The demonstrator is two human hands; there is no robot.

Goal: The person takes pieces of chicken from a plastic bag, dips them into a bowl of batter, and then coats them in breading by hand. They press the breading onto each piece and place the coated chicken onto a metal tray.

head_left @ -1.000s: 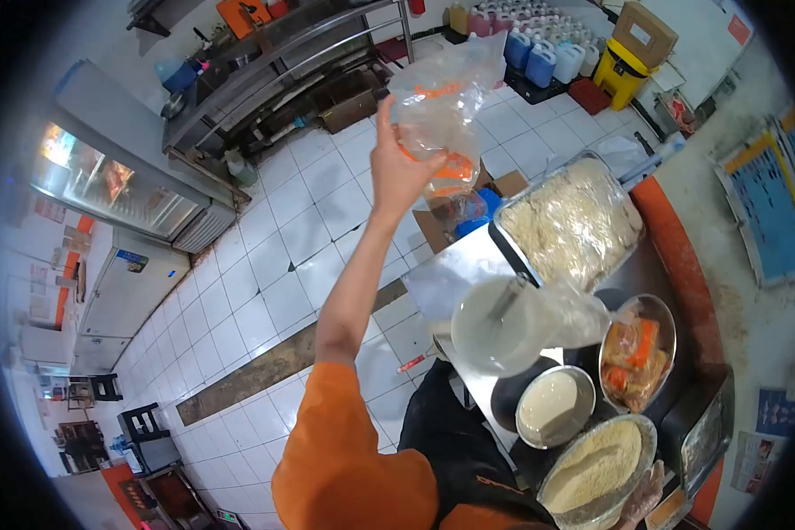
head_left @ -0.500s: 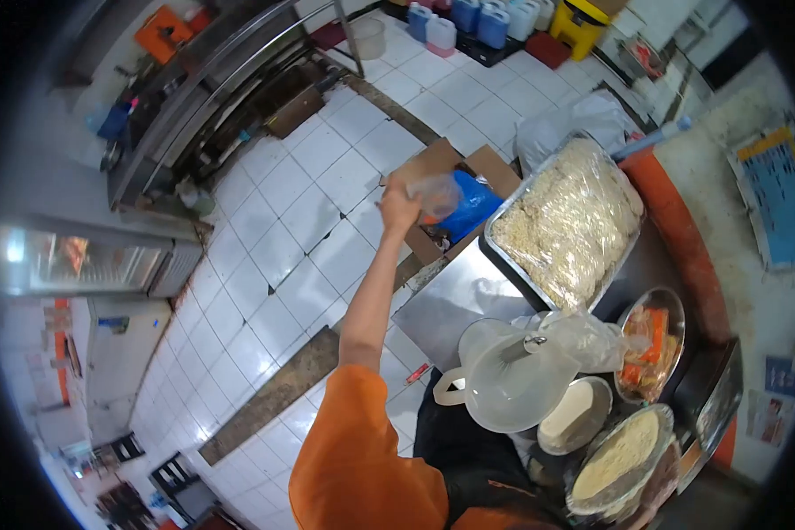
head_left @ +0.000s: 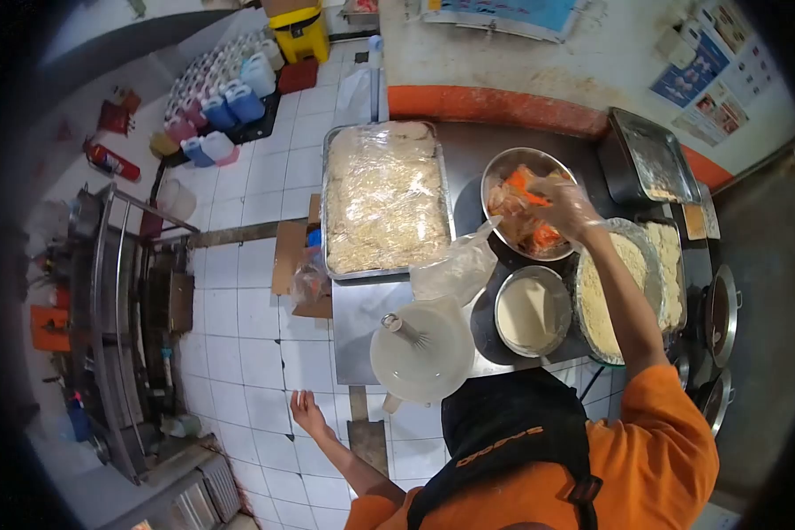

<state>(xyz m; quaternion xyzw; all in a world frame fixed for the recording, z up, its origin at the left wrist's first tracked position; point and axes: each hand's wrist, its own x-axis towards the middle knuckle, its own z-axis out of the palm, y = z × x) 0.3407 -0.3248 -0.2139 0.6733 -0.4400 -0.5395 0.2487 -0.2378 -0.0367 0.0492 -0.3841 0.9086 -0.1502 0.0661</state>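
your gloved right hand [head_left: 564, 207] is at the metal bowl [head_left: 541, 156] of orange stuff [head_left: 519, 183] on the counter [head_left: 360, 322], can't tell if it's gripping any, while your left hand [head_left: 308, 413] hangs free over the floor [head_left: 246, 353], fingers loosely curled

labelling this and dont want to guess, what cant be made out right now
All in the head view:
Right hand: whether it grips anything in the metal bowl; the hand itself covers this.
Carton: part of it, hidden by the tray.
Blue poster: its top, cut off by the upper edge.
Wall notices: print too small.
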